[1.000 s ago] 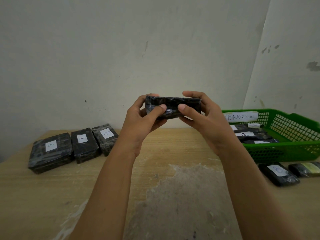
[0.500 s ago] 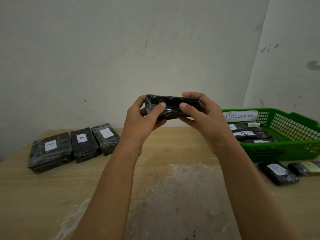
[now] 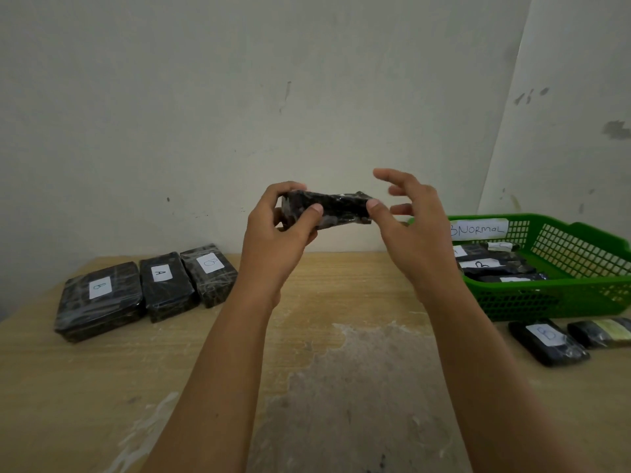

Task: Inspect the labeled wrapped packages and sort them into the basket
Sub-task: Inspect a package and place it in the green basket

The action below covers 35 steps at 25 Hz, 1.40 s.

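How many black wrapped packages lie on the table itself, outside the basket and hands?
5: a row at left, outer package, middle package, inner package; by the green basket at right, labelled package and yellowish package. Others may hide off-frame.

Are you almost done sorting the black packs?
Maybe halfway. Several wrapped packages already lie in the green basket. The left hand grips one package, with the right hand touching its end by thumb. Three labeled packages wait at left, two more packages in front of the basket.
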Available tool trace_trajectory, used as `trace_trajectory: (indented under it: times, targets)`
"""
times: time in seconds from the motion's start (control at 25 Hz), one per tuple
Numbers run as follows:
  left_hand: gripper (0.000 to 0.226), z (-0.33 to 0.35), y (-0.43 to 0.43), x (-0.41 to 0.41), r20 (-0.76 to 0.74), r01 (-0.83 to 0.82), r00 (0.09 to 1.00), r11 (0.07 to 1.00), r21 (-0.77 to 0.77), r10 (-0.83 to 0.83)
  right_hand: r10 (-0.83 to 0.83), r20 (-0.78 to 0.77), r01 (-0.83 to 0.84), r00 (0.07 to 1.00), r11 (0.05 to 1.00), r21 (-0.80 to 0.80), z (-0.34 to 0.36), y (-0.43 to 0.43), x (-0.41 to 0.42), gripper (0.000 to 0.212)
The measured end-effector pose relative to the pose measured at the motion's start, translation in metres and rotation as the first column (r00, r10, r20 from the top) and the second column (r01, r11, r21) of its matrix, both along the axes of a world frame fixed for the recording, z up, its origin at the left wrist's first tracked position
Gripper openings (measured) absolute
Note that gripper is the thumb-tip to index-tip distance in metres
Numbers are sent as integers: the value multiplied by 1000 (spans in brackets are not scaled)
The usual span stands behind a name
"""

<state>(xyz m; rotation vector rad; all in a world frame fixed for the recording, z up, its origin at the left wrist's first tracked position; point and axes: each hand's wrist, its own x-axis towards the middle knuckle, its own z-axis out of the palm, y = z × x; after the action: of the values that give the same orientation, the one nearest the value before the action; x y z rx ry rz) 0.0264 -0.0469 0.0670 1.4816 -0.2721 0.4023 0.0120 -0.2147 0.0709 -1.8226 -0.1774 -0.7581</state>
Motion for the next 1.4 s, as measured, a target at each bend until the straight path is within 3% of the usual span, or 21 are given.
trace_trajectory:
  times: [0.16,0.28,0.48,0.68,1.04,1.24,1.4]
  targets:
    - [20,3,-5,-6,60,14,998,999,40,-17,310,-81,-304,947,949,81,7,12,-10,29]
    - [30,7,-10,-11,30,115,993,993,0,-115,277,-98,-277,956,961,15,1,22,-5,36]
    - [33,10,-8,-12,24,154,988,987,-39,-154,296,-46,-278,954,932,233,1,17,-7,31]
    - [24,10,-7,-11,45,112,993,994,-10,-111,356,-46,-323,933,887,330,2,14,-7,28]
    - [23,8,-8,-11,69,103,992,994,48,-106,326,-58,-283,944,887,366,1,13,-4,16]
    - [25,7,-6,-9,78,88,992,993,82,-95,346,-72,-298,935,882,364,1,8,-3,19]
    - [23,8,-5,-10,76,88,993,994,61,-93,384,-90,-343,919,891,299,0,3,-3,34]
